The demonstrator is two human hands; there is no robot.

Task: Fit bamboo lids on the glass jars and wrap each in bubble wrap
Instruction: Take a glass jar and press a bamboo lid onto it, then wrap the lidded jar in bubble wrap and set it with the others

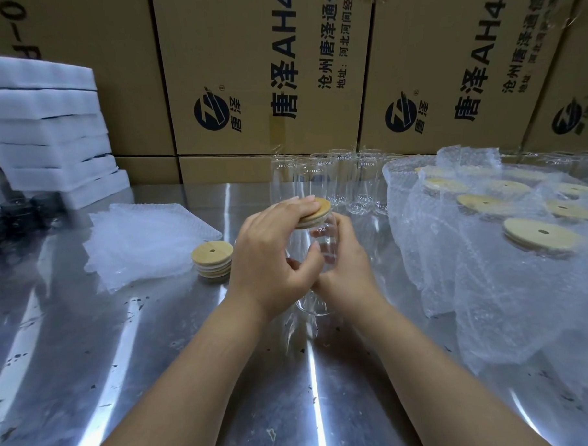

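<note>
Left hand (270, 254) pressing bamboo lid (314, 212) onto glass jar (316, 272); right hand (343, 264) gripping jar; spare lids (212, 261) at nine o'clock.

Pale tan bamboo lid (314, 212), clear glass jar (312, 255), brown cartons (266, 72) printed black.

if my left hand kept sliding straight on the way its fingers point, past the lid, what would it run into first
Probably the empty glass jars standing behind the jar you hold. The left hand points up-right across the bamboo lid; depth is hard to judge.
</note>
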